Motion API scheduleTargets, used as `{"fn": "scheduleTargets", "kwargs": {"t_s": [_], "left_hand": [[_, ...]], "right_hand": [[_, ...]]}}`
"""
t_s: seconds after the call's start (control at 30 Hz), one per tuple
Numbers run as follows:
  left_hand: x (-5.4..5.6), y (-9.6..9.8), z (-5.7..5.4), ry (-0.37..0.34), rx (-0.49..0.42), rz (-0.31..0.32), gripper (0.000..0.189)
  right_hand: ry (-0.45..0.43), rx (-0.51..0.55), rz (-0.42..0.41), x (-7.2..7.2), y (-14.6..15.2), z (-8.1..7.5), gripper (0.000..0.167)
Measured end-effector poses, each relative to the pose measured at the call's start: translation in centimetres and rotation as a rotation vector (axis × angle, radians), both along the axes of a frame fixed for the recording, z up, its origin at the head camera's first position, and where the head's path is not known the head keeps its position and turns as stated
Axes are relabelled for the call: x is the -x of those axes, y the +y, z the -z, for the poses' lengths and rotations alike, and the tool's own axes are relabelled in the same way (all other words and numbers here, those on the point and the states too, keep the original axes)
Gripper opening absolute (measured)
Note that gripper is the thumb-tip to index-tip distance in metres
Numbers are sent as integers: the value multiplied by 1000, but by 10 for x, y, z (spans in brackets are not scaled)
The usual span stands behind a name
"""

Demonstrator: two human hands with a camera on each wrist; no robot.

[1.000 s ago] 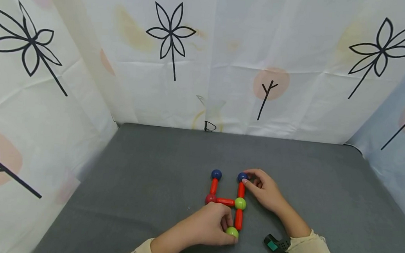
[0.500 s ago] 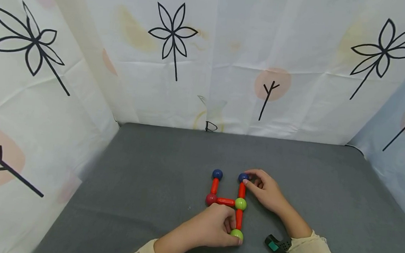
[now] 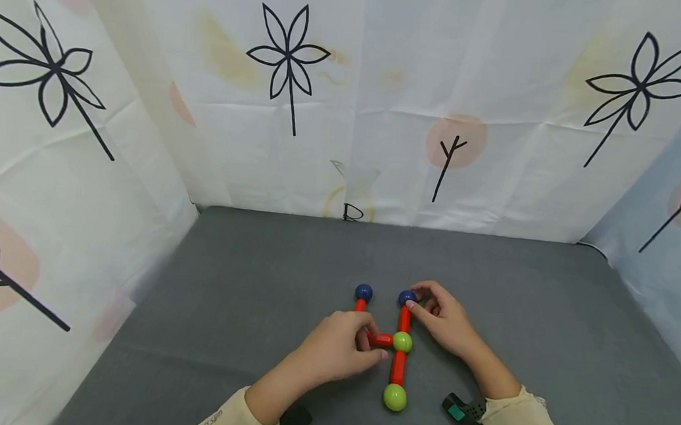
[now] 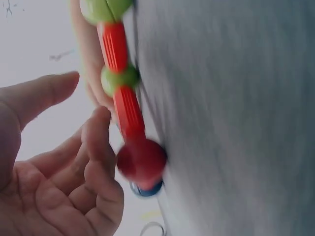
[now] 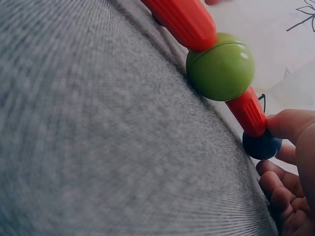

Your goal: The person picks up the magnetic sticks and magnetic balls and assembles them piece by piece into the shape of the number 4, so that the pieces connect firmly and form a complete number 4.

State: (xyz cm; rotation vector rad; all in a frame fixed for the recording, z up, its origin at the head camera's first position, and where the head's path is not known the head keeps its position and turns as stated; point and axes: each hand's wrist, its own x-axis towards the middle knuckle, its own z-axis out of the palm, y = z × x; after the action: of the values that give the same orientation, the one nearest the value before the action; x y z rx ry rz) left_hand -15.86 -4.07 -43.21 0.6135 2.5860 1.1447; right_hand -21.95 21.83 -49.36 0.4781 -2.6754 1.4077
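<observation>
Red rods joined by balls form an H-like shape lying on the grey surface. My right hand [image 3: 446, 318] pinches the far right blue ball [image 3: 407, 299] between thumb and fingers. Below it come a red rod [image 3: 405, 320], a green ball [image 3: 402, 342], another red rod [image 3: 398, 368] and a green ball [image 3: 395, 397] at the near end. My left hand [image 3: 337, 347] hovers by the crosswise red rod [image 3: 382, 339], thumb and fingers apart, holding nothing. It hides the red ball [image 4: 141, 160] in the head view. A second blue ball [image 3: 363, 292] tops the left side.
A grey cloth-covered table [image 3: 242, 265] lies beneath everything. Patterned cloth walls [image 3: 386, 64] stand at the back and sides. A black device with a green patch [image 3: 457, 411] sits at the right wrist; another dark one [image 3: 295, 422] shows near the left.
My left hand joined the near green ball to the lower rod, let go of it, and moved up and left toward the red ball. The right hand stays on its blue ball.
</observation>
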Motion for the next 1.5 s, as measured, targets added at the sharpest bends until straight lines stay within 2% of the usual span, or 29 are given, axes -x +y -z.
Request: {"fn": "scheduleTargets", "kwargs": {"t_s": [0.07, 0.17, 0.37, 0.5, 0.6, 0.77, 0.97, 1.07, 1.23, 1.4, 1.5], "left_hand": [[6, -6, 2, 40, 19, -41, 25], [12, -12, 5, 55, 52, -67, 25], [17, -17, 9, 47, 105, -54, 21], [18, -17, 9, 49, 111, -54, 15], [19, -18, 9, 44, 110, -50, 12], [22, -19, 8, 36, 104, -36, 10], [22, -20, 7, 21, 85, -31, 13], [22, -20, 6, 16, 84, -30, 12], [22, -20, 7, 16, 92, -33, 11], [23, -20, 8, 7, 82, -31, 11], [22, -20, 9, 4, 81, -33, 11]], "right_hand": [[-5, 11, 1, 1, -1, 0, 26], [-17, 19, 3, 1, -1, 0, 23], [-33, 32, -16, -1, -1, -3, 24], [-35, 51, -44, -7, 0, -11, 22], [-24, 26, -91, -15, -2, -17, 19], [16, -52, -173, -30, -10, -23, 27], [-10, -151, -168, -46, -24, -24, 41], [-10, -165, -165, -49, -26, -23, 44], [-25, -105, -207, -47, -24, -23, 42], [-105, -22, -299, -44, -19, -24, 37], [-138, -7, -327, -43, -17, -24, 35]]}}
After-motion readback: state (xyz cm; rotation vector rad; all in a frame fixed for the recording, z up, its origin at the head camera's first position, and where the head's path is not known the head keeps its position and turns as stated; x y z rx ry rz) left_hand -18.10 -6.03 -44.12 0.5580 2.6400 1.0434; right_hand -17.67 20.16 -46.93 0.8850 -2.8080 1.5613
